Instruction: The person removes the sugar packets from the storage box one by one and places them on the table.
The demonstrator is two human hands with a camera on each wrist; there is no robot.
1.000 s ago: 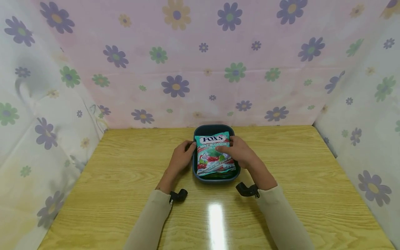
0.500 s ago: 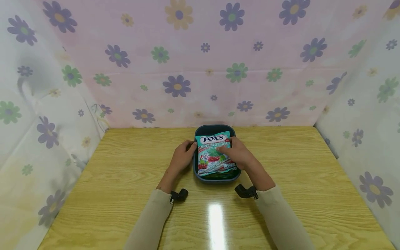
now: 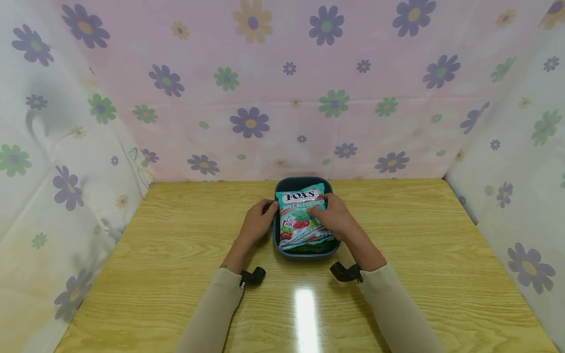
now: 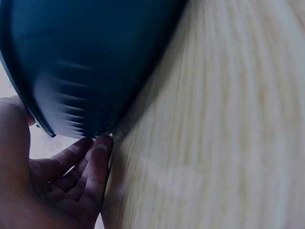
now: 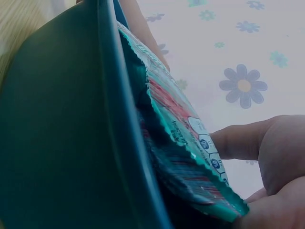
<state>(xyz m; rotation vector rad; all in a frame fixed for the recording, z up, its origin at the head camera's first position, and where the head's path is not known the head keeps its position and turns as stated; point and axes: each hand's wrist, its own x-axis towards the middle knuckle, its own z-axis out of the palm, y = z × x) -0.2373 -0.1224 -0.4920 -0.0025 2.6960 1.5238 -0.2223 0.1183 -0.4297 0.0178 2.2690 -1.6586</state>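
A dark teal container (image 3: 309,255) stands on the table, and a mint-green Fox's candy bag (image 3: 300,215) lies in it, tilted. My right hand (image 3: 340,218) pinches the bag at its right edge, thumb on the printed front. In the right wrist view, the bag (image 5: 176,114) rises above the container's rim (image 5: 126,124), with the thumb against its face. At the container's left side, my left hand (image 3: 257,220) grips the wall, its thumb at the rim. In the left wrist view, the fingers (image 4: 97,164) touch the outer wall low down, near the table.
Under the bag, more dark green packaging (image 3: 311,246) shows in the container; what it is I cannot tell. The wooden table (image 3: 176,255) extends on both sides. Flowered cloth (image 3: 273,98) hangs behind it and at both sides.
My right hand and forearm have shifted very slightly left, and the candy bag's upper right corner sits a little higher. The left hand keeps its place at the container.
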